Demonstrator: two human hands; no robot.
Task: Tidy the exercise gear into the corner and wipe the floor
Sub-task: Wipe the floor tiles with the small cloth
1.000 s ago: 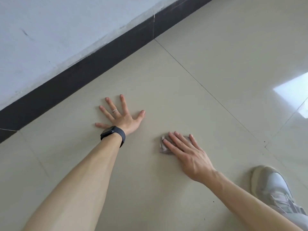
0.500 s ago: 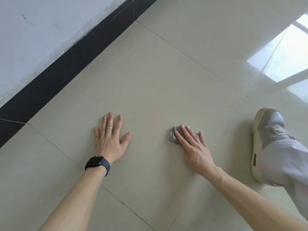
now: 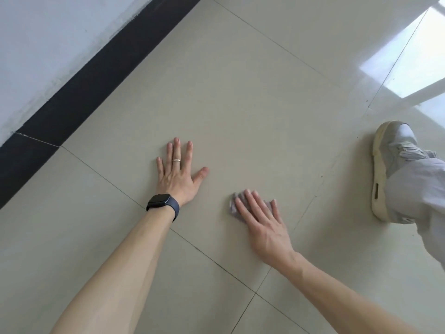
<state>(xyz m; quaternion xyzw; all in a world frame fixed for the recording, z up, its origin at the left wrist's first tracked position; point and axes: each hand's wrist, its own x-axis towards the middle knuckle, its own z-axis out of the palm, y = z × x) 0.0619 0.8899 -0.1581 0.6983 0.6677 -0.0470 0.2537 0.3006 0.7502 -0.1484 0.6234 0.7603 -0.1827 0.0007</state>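
My left hand point(image 3: 177, 175) lies flat on the beige tiled floor point(image 3: 240, 104), fingers spread, holding nothing; it wears a ring and a dark watch. To its right, my right hand point(image 3: 261, 221) presses flat on a small grey cloth point(image 3: 233, 206), which shows only at the fingertips and is mostly hidden under the palm. No exercise gear is in view.
A white wall point(image 3: 48, 44) with a black skirting board point(image 3: 91, 78) runs along the upper left. My foot in a pale sneaker point(image 3: 387, 165) and a grey trouser leg point(image 3: 419, 201) stand on the floor at the right. Bright window reflections point(image 3: 414, 59) lie at the top right.
Both hands have slid away from the wall across the tile. The right hand has moved with the cloth under it. My foot has come further into view at the right.
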